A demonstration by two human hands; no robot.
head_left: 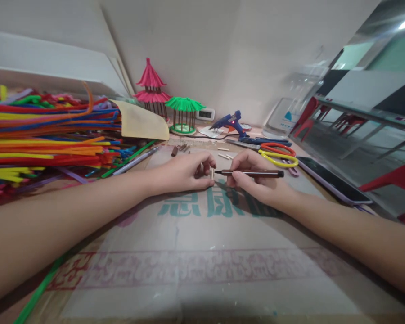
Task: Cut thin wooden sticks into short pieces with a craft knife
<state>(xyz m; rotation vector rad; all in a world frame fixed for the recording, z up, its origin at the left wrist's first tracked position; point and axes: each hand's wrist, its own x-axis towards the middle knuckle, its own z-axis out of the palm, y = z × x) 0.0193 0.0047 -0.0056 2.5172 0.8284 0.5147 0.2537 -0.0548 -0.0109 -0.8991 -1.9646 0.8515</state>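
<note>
My left hand (197, 172) holds a short pale stick (212, 173) upright between thumb and fingertips. In my right hand (251, 176) is a dark brown marker (261, 173), its tip pointing left at the stick, very close to it; whether they touch is hard to tell. Several loose pale sticks (225, 156) lie just beyond my hands. The marker's brown cap (174, 151) and a few small brown sticks (183, 147) rest behind my left hand. Beneath everything is a translucent sheet (202, 238) over printed lettering.
Many coloured pipe cleaners (47, 135) are heaped at left. Behind stand a pink-roofed tower (150, 87) and green-roofed pavilion (185, 114), then a blue glue gun (231, 122). Scissors with orange and yellow handles (278, 157) and a phone (334, 180) lie at right.
</note>
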